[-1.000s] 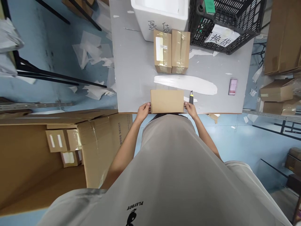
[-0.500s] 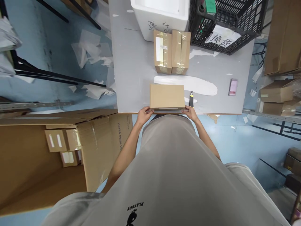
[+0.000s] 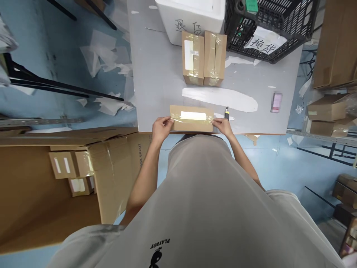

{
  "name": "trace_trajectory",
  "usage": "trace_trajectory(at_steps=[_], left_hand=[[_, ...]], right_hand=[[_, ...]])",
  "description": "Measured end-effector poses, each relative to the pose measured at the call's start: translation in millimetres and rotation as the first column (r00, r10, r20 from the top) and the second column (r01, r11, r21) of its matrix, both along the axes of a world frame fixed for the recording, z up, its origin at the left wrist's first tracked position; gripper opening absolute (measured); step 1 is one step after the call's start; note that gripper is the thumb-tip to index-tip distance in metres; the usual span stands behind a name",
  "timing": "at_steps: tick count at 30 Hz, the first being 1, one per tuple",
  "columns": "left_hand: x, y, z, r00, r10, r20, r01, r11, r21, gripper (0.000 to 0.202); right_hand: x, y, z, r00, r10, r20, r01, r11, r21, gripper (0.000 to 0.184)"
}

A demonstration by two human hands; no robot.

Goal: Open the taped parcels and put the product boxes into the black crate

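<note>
A small brown cardboard box (image 3: 192, 125) lies at the table's front edge, close to my body. The face turned up bears a white label and a strip of clear tape. My left hand (image 3: 162, 128) pinches its left end, and my right hand (image 3: 223, 125) has its fingers closed on the right end. Just beyond my right hand lies a utility knife (image 3: 227, 113) with a black and yellow handle. A long white paper strip (image 3: 220, 99) is flat on the table behind the box.
Two taped cardboard boxes (image 3: 204, 59) stand side by side farther back on the grey table (image 3: 156, 82). Behind them are a white bin (image 3: 192, 18) and a black crate (image 3: 273, 37). A large open carton (image 3: 117, 171) holding smaller boxes stands at my left.
The box has been turned over, so its labelled, taped face now shows instead of a plain one. It and both hands have shifted slightly left.
</note>
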State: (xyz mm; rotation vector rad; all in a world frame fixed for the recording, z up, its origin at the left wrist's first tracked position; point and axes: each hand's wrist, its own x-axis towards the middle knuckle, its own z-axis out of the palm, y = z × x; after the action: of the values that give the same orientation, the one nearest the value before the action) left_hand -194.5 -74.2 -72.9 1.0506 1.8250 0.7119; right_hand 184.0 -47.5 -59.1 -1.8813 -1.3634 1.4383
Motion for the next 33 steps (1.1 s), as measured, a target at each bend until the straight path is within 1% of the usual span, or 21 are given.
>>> trace_trajectory(at_steps=[2,4,6,8,12,15,18,20,23,25,28,30,31,33], left_hand=[[2,-2,-3.8,0.999,0.046,0.008,-0.046,0.999,-0.030,0.036],[6,-2,-4.1,0.995,0.102,0.007,-0.102,0.994,-0.041,0.038],[13,-2,-0.4,0.991,0.135,-0.014,-0.136,0.990,-0.047,0.039],[19,0,6.4,0.990,0.136,-0.043,-0.138,0.989,-0.052,0.035],[31,5,26.5,0.989,0.117,-0.090,-0.123,0.991,-0.060,0.023],[41,7,45.1,0.991,0.104,-0.079,-0.107,0.994,-0.035,0.021],[54,7,64.2,0.998,0.044,-0.039,-0.042,0.998,0.040,0.022],[64,6,76.1,1.000,-0.025,-0.004,0.026,0.996,0.090,0.025],[81,5,92.1,0.985,-0.163,0.064,0.152,0.976,0.154,0.029],[94,5,101.2,0.960,-0.261,0.102,0.240,0.954,0.180,0.031],[116,3,109.9,0.909,-0.376,0.180,0.339,0.918,0.206,0.033],[127,2,109.8,0.878,-0.405,0.255,0.354,0.908,0.225,0.035],[131,2,107.3,0.876,-0.395,0.276,0.338,0.912,0.234,0.035],[132,4,97.3,0.913,-0.321,0.253,0.263,0.935,0.239,0.034]], right_hand=[[-4,-1,-1.0,0.999,0.002,0.032,-0.001,0.999,-0.041,0.042],[-6,0,0.4,0.997,-0.012,0.079,0.016,0.998,-0.052,0.040],[-7,1,2.6,0.992,-0.034,0.125,0.040,0.998,-0.048,0.043],[-8,2,4.4,0.987,-0.043,0.152,0.053,0.997,-0.061,0.047],[-4,-1,4.9,0.987,-0.044,0.158,0.060,0.993,-0.099,0.049],[7,-4,3.6,0.986,-0.087,0.144,0.101,0.991,-0.093,0.045],[24,-6,1.4,0.977,-0.164,0.137,0.179,0.978,-0.105,0.039],[35,-7,0.2,0.964,-0.214,0.155,0.234,0.965,-0.120,0.039],[45,-12,2.1,0.945,-0.263,0.195,0.286,0.953,-0.103,0.051],[46,-18,7.5,0.937,-0.293,0.191,0.307,0.951,-0.047,0.062],[38,-26,21.5,0.948,-0.307,0.084,0.303,0.951,0.061,0.079],[31,-30,31.9,0.960,-0.278,-0.016,0.278,0.954,0.108,0.088],[28,-31,36.4,0.963,-0.263,-0.056,0.268,0.956,0.117,0.092],[25,-31,42.7,0.959,-0.261,-0.107,0.272,0.957,0.103,0.103]])
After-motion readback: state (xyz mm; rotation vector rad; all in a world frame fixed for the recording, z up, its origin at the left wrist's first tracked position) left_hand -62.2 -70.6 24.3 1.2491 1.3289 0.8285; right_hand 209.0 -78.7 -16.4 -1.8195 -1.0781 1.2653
